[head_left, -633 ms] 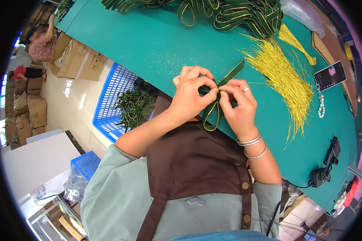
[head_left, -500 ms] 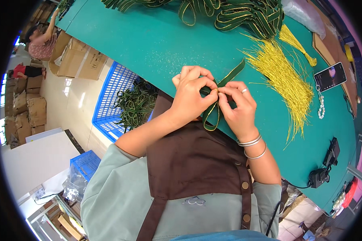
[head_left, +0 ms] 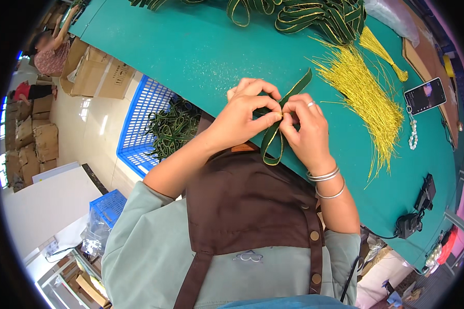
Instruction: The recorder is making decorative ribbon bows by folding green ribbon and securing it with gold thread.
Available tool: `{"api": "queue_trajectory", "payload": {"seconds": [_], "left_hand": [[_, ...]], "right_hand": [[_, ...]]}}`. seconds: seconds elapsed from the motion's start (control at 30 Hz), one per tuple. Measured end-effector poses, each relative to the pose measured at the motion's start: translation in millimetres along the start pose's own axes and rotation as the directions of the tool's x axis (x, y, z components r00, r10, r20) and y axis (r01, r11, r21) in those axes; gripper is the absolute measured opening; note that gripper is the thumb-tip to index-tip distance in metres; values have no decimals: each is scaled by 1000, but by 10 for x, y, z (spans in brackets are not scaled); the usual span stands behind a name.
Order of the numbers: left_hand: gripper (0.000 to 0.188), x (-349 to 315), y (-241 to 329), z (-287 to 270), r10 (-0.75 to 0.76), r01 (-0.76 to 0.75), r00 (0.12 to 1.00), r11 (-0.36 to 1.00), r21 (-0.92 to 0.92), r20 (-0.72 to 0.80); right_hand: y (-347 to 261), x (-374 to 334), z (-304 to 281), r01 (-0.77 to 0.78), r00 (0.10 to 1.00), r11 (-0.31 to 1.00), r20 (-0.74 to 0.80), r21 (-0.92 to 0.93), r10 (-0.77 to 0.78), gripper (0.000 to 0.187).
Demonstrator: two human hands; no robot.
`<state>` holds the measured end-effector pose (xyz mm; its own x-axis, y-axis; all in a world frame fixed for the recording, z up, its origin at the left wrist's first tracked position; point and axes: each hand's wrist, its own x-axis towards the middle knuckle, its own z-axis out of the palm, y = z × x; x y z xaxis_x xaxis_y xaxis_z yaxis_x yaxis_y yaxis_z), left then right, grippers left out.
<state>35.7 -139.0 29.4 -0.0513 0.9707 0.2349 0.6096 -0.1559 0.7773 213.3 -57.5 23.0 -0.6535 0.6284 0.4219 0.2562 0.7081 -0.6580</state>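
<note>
Pinching a green ribbon [head_left: 273, 135] over the near edge of the teal table [head_left: 191, 56], the left hand [head_left: 242, 116] and right hand [head_left: 304, 129] meet fingertip to fingertip; its long axis slants, tail pointing toward the yellow thread bundle [head_left: 366, 98], loop hanging toward the apron.

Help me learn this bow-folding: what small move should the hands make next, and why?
Probably pull the pinch tight. Both hands, left hand and right hand, pinch the green ribbon where it crosses; a loop hangs below and one tail points up toward the gold threads.
</note>
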Motion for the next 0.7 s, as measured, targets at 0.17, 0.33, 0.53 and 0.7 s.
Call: {"api": "queue_trajectory", "payload": {"seconds": [0.17, 0.33, 0.53, 0.7], "left_hand": [[12, 4, -30, -40, -39, 42, 998, 998, -44, 57], [12, -6, -30, -47, -46, 50, 997, 997, -56, 66], [10, -7, -2, -52, -51, 55, 996, 998, -39, 78], [9, -48, 50, -21, -14, 8, 998, 994, 107, 59]], "right_hand": [[-54, -32, -25, -38, 996, 976, -74, 212, 55, 14], [-36, -58, -23, 53, 996, 991, -72, 124, -44, 15], [-21, -32, -4, 101, 994, 995, -48, 27, -99, 15], [-46, -48, -20, -27, 995, 990, -95, 140, 41, 15]]}}
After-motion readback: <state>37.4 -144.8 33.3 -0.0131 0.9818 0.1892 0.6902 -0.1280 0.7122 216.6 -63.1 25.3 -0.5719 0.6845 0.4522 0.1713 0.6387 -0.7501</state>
